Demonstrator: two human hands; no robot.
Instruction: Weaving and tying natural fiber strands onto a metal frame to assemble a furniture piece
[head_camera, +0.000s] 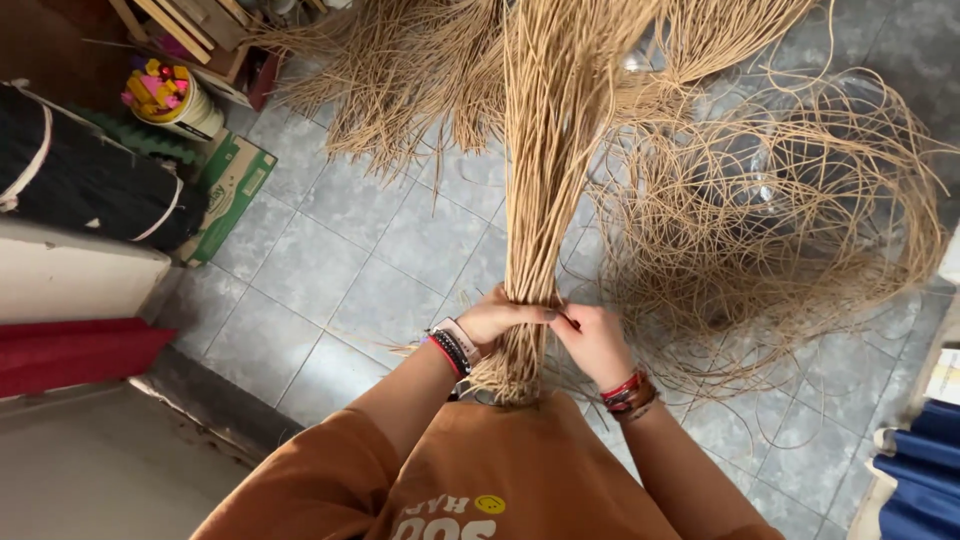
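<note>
Both hands clamp the reed bundle (530, 200) near its cut end, left hand (497, 320) wrapped tight round it, right hand (593, 340) pinching beside it, keeping strands gathered above the tile floor (350, 260), loose tangle (780, 220) right of the bundle.

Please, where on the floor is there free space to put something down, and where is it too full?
Bare grey floor tiles lie left of the tan rattan bundle that the left hand and right hand grip, bordered by the green cardboard box and black roll. Right of the bundle, loose tangled rattan strands crowd the floor.
</note>
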